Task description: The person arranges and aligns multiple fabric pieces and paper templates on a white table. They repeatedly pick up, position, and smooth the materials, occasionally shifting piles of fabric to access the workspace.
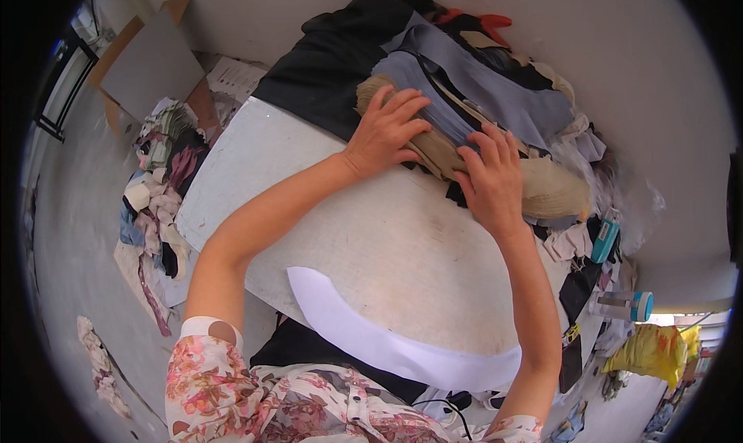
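Note:
Both my hands rest at the far side of the pale table, on a stack of tan cloth pieces. My left hand lies on the stack's left part, fingers apart and slightly bent, thumb along its near edge. Fingers spread, my right hand touches the middle of the same stack. Blue-grey cloth pieces lie in layers right behind the tan ones. Left of these, black cloth drapes over the table. A white curved strip lies along the near edge, close to my body.
The table has a wall behind it. Heaped fabric scraps lie to its left, near a cardboard box. At the right edge are a teal box, a clear cup with a teal lid and a yellow bag.

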`<state>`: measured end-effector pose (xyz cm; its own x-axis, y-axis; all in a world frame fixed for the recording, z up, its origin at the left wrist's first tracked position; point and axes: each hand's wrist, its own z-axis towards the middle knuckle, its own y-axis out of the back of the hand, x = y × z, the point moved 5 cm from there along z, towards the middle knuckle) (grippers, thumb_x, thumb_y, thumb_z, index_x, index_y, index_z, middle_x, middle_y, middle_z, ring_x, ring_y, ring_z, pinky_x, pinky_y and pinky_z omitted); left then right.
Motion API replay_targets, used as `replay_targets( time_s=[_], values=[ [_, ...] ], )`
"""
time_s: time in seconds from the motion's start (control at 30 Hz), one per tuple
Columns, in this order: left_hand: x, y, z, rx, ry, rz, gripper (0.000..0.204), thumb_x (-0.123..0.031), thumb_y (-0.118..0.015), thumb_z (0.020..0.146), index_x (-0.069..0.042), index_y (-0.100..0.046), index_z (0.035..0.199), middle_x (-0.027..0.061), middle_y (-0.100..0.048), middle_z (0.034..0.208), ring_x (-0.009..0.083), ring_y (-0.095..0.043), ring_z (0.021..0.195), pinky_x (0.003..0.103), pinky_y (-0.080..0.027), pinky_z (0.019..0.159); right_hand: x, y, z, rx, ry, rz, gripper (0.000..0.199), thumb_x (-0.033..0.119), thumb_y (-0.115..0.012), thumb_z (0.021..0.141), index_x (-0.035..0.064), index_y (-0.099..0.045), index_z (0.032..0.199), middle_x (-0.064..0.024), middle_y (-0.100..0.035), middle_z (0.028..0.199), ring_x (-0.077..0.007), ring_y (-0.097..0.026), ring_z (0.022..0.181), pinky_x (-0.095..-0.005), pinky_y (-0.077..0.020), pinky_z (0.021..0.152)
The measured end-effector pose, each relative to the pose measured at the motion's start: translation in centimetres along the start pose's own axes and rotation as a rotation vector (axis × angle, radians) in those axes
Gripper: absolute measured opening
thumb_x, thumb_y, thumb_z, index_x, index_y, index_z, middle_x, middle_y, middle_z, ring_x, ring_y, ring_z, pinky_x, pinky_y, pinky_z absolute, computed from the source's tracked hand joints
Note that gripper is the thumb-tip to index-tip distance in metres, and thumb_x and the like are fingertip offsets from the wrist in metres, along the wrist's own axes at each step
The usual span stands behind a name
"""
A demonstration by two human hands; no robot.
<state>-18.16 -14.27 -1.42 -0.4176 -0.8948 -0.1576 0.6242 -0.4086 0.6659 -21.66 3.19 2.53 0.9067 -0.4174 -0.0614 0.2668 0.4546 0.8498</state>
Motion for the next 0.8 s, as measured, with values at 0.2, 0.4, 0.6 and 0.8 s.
replay_targets(
  time_s=[0.2,0.4,0.6,0.8],
  values=[
    [-0.4,-0.1,-1.0,-0.076,-0.053,0.029,0.044,-0.018,-0.083,0.054,-0.012,-0.063,0.093,0.0094,-0.054,0.134,0.0278,-0.045,0.130,0.051,-0.029,0.110,0.2,-0.9,-0.8,-0.061,0.038,-0.039,0.023,0.007,-0.069,0.074,0.0076,-0.062,0.096,-0.0096,-0.054,0.115,-0.0309,-0.046,0.124,-0.0542,-0.0335,0.107],
    [-0.3,-0.4,-1.4,-0.113,-0.110,0.067,0.043,-0.021,-0.082,0.055,-0.013,-0.064,0.094,0.0061,-0.058,0.124,0.0256,-0.049,0.123,0.051,-0.028,0.110,0.3,-1.5,-0.8,-0.068,0.053,-0.062,0.031,0.008,-0.072,0.071,0.0051,-0.061,0.100,-0.0115,-0.054,0.122,-0.0318,-0.044,0.127,-0.0556,-0.0325,0.107],
    [-0.3,0.1,-0.8,-0.089,-0.033,0.059,0.048,-0.020,-0.083,0.053,-0.013,-0.066,0.097,0.0036,-0.060,0.107,0.0240,-0.052,0.115,0.051,-0.028,0.110,0.5,-1.8,-0.2,-0.036,-0.045,-0.026,0.043,0.011,-0.077,0.067,0.0027,-0.059,0.106,-0.0136,-0.051,0.129,-0.0331,-0.042,0.130,-0.0572,-0.0303,0.108],
    [0.3,-0.3,-0.8,-0.032,-0.051,0.019,0.053,-0.020,-0.084,0.050,-0.013,-0.067,0.099,0.0025,-0.059,0.104,0.0236,-0.053,0.112,0.051,-0.028,0.110,0.6,-2.3,-0.4,-0.032,-0.009,-0.044,0.041,0.012,-0.077,0.068,0.0026,-0.059,0.104,-0.0148,-0.052,0.130,-0.0335,-0.042,0.129,-0.0572,-0.0303,0.108]
  ],
)
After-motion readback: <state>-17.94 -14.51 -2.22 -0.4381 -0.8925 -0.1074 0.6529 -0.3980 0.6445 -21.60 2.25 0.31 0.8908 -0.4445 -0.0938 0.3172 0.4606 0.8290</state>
